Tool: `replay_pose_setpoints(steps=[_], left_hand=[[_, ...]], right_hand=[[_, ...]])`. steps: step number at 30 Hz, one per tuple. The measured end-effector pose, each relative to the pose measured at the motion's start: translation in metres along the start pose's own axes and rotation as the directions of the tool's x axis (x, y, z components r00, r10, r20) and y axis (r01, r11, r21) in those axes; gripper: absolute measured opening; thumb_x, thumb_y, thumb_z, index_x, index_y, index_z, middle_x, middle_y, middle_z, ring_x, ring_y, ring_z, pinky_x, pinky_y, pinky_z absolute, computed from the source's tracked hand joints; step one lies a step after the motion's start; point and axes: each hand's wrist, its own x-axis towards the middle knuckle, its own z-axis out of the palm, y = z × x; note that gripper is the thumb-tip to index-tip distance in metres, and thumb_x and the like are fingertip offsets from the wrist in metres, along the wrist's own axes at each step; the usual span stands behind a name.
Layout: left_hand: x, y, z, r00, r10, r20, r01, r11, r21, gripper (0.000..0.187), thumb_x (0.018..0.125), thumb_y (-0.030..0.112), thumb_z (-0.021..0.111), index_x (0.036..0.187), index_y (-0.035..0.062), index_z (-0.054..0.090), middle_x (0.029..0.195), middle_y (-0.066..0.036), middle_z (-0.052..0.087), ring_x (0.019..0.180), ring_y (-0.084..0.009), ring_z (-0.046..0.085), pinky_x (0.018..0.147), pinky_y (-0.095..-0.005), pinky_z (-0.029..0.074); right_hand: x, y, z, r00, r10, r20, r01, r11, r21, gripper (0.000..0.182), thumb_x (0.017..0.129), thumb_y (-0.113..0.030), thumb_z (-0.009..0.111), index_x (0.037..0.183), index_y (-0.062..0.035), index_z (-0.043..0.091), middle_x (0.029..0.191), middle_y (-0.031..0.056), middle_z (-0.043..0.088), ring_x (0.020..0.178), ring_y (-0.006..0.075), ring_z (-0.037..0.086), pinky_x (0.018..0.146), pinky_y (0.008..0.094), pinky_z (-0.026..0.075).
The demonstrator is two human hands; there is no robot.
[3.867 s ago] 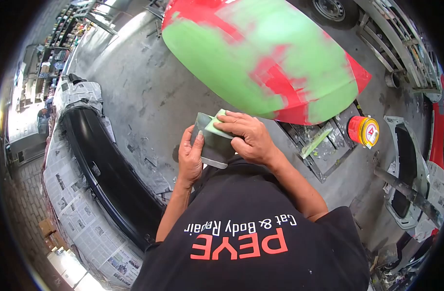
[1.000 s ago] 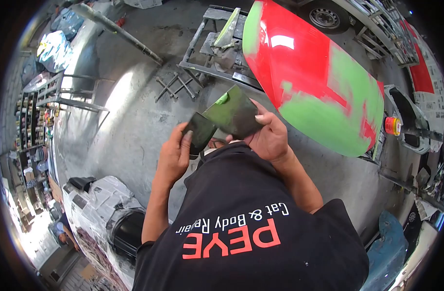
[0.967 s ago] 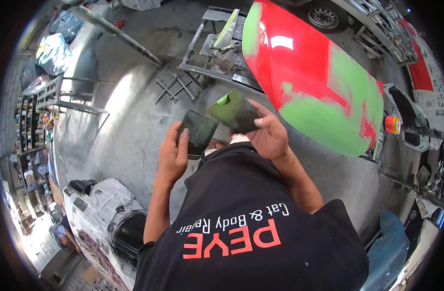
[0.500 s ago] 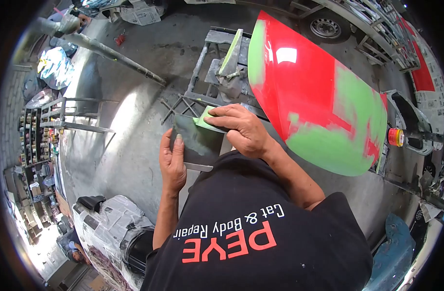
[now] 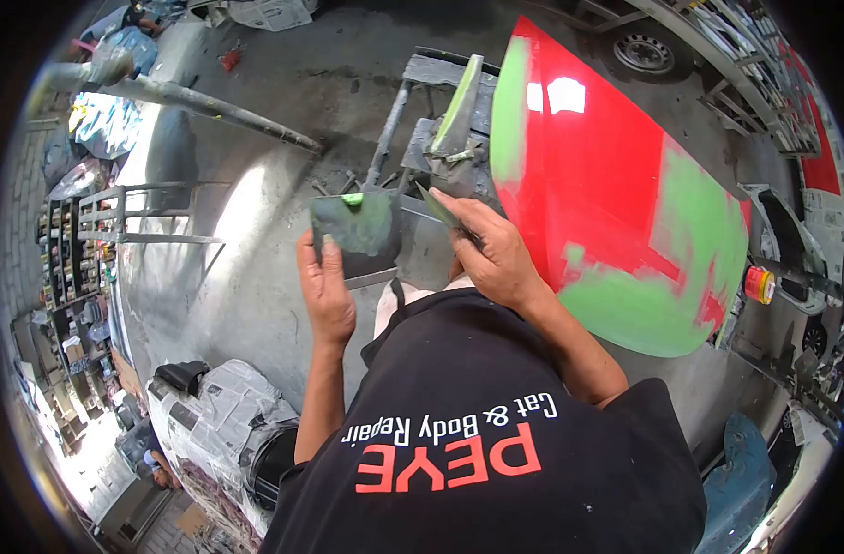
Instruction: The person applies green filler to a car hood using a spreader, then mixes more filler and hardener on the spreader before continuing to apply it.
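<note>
My left hand (image 5: pixel 331 294) grips a dark flat putty board (image 5: pixel 377 229) by its lower left side, thumb on top. A small dab of bright green putty (image 5: pixel 352 199) sits near the board's far edge, with a thin green smear below it. My right hand (image 5: pixel 503 254) is closed around a thin, dark putty spreader (image 5: pixel 442 209), seen nearly edge-on and apart from the board. To the right of this hand stands a glossy red car panel (image 5: pixel 602 152) with broad, dull light-green patches.
Beyond my hands is a grey metal stand (image 5: pixel 420 69) holding a narrow green-edged piece (image 5: pixel 460 106). A red and yellow can (image 5: pixel 760 284) is beside the panel. A metal pole (image 5: pixel 228 115) slants at left; newspaper-covered parts (image 5: pixel 221 402) lie lower left.
My right hand has moved right, off the board, and its spreader has turned from flat with green on it to edge-on. A green dab now shows on the board.
</note>
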Motion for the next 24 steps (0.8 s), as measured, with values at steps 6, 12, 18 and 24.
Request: replay_pose_setpoints(steps=[6, 12, 18, 24], left_hand=[[0.015, 0.006, -0.008, 0.998, 0.006, 0.066, -0.009, 0.999, 0.053, 0.038, 0.112, 0.019, 0.045, 0.144, -0.0010, 0.045, 0.134, -0.011, 0.058, 0.120, -0.0155, 0.054, 0.105, -0.0300, 0.043], [0.025, -0.007, -0.068, 0.981, 0.159, 0.115, -0.194, 0.863, 0.466, 0.040, 0.110, 0.021, 0.048, 0.143, -0.0010, 0.042, 0.117, -0.019, 0.067, 0.098, -0.0273, 0.069, 0.081, -0.0386, 0.056], [0.039, 0.001, -0.138, 0.902, 0.432, -0.008, -0.336, 0.712, 0.617, 0.038, 0.106, 0.011, 0.049, 0.142, -0.0021, 0.044, 0.116, -0.027, 0.067, 0.098, -0.0458, 0.069, 0.081, -0.0460, 0.055], [0.044, 0.016, -0.194, 0.846, 0.483, -0.226, -0.239, 0.722, 0.649, 0.031, 0.110, 0.015, 0.045, 0.134, -0.0042, 0.051, 0.118, -0.019, 0.068, 0.102, -0.0289, 0.069, 0.086, -0.0370, 0.053]], right_hand=[[0.014, -0.015, 0.045, 0.983, -0.178, 0.050, 0.185, 0.945, -0.268, 0.051, 0.086, -0.002, 0.065, 0.137, -0.0009, 0.060, 0.124, 0.0187, 0.066, 0.110, 0.0359, 0.065, 0.093, 0.0416, 0.053], [0.032, -0.051, 0.131, 0.883, -0.459, 0.099, 0.455, 0.786, -0.418, 0.055, 0.081, 0.000, 0.070, 0.135, 0.0017, 0.060, 0.120, 0.0175, 0.067, 0.106, 0.0336, 0.067, 0.090, 0.0410, 0.056], [0.094, -0.019, 0.238, 0.843, -0.513, 0.162, 0.530, 0.738, -0.418, 0.053, 0.080, -0.004, 0.069, 0.131, 0.0023, 0.059, 0.118, 0.0204, 0.067, 0.103, 0.0363, 0.065, 0.089, 0.0410, 0.055], [0.098, -0.003, 0.282, 0.900, -0.432, 0.052, 0.420, 0.830, -0.367, 0.032, 0.088, -0.005, 0.062, 0.118, 0.0061, 0.061, 0.110, 0.0225, 0.068, 0.101, 0.0394, 0.064, 0.085, 0.0461, 0.053]])
